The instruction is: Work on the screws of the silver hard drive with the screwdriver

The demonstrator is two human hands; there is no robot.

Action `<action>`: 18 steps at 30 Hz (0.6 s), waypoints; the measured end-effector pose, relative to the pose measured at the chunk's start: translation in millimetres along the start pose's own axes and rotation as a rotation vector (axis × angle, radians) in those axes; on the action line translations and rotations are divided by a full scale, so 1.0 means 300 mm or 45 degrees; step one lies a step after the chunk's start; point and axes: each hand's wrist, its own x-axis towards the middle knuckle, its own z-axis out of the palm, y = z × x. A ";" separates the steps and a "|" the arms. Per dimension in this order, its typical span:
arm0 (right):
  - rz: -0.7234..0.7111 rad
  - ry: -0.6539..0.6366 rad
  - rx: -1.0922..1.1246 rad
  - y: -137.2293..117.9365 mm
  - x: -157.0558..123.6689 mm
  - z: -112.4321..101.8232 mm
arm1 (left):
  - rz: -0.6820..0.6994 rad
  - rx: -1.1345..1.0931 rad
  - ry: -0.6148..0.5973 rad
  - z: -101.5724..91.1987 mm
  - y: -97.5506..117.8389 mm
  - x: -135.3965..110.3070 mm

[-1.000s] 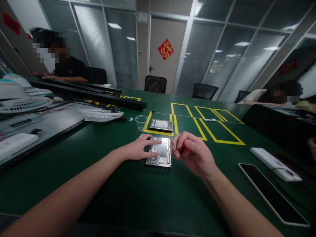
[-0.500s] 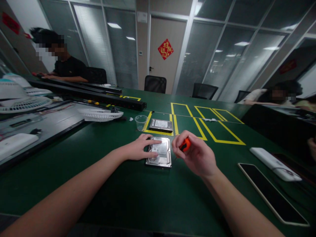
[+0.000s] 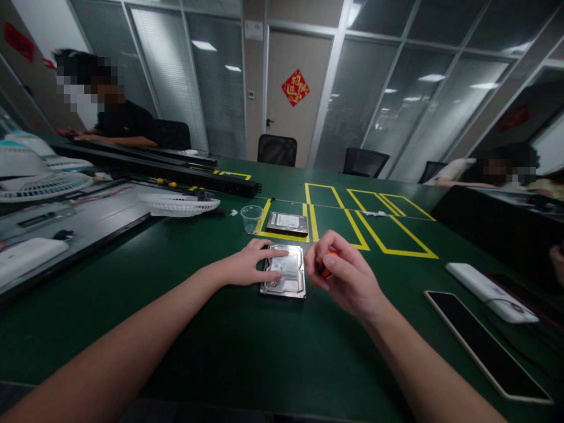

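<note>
A silver hard drive (image 3: 291, 276) lies label side up on the green table in front of me. My left hand (image 3: 251, 263) rests on its left part, fingers spread, with the thumb and a fingertip touching the top face. Just right of the drive, my right hand (image 3: 346, 273) is closed around a screwdriver (image 3: 325, 269) with an orange and black handle. My fingers cover most of the handle, and the shaft and tip cannot be made out. Behind the first drive, a second hard drive (image 3: 286, 223) lies inside a yellow taped rectangle.
A clear plastic cup (image 3: 252, 219) stands left of the second drive. On the right lie a phone (image 3: 487, 346) and a white power bank (image 3: 491, 292) with a cable. Fan parts (image 3: 180, 204) and a large grey panel (image 3: 101, 217) occupy the left. Other people sit left and right.
My right hand has turned the screwdriver and shifted slightly, so less of the orange handle shows. The left hand and the drive have stayed in place.
</note>
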 end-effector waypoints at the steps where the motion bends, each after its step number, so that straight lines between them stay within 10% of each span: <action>1: 0.003 0.011 -0.013 0.000 0.000 0.000 | 0.001 0.000 0.000 0.000 -0.001 0.000; 18: -0.021 -0.006 -0.009 0.000 0.002 -0.004 | 0.005 -0.002 0.006 -0.004 0.003 0.001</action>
